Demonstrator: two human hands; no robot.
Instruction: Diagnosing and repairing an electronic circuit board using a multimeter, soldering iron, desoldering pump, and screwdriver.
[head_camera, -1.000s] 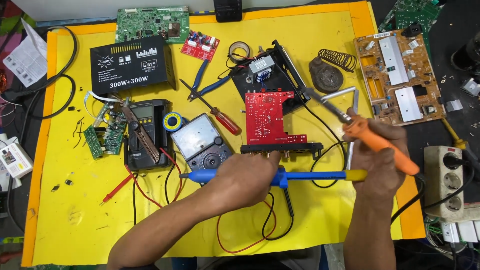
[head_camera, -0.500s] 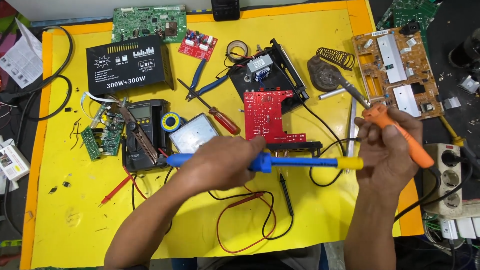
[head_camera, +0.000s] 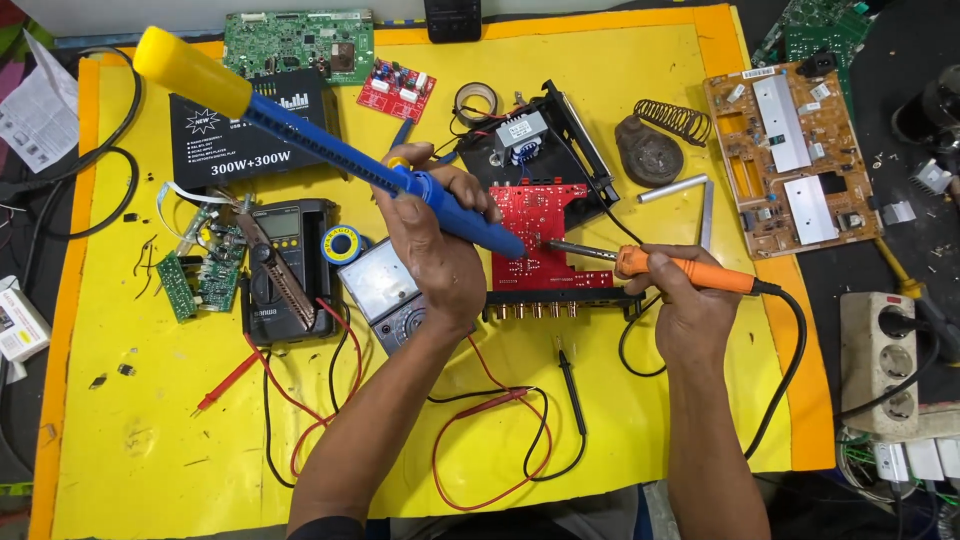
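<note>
My left hand (head_camera: 432, 240) grips a blue desoldering pump (head_camera: 330, 150) with a yellow plunger end; its tip rests on the red circuit board (head_camera: 540, 235) in the middle of the yellow mat. My right hand (head_camera: 688, 305) holds an orange-handled soldering iron (head_camera: 660, 265), and the metal tip touches the same spot on the red board, next to the pump's nozzle. The board sits in a black frame with a row of jacks along its near edge.
An analog meter (head_camera: 385, 285) and a black digital multimeter (head_camera: 285, 265) lie left of the board, with red and black probe leads (head_camera: 480, 420) trailing across the mat. A black amplifier box (head_camera: 240, 140), green boards (head_camera: 300, 40), an iron stand (head_camera: 650, 150), a tan board (head_camera: 790, 155) and a power strip (head_camera: 880, 360) surround the work.
The left hand swung the pump from lying level in front of the board to pointing down onto it. The right hand brought the iron from the stand down to the red board.
</note>
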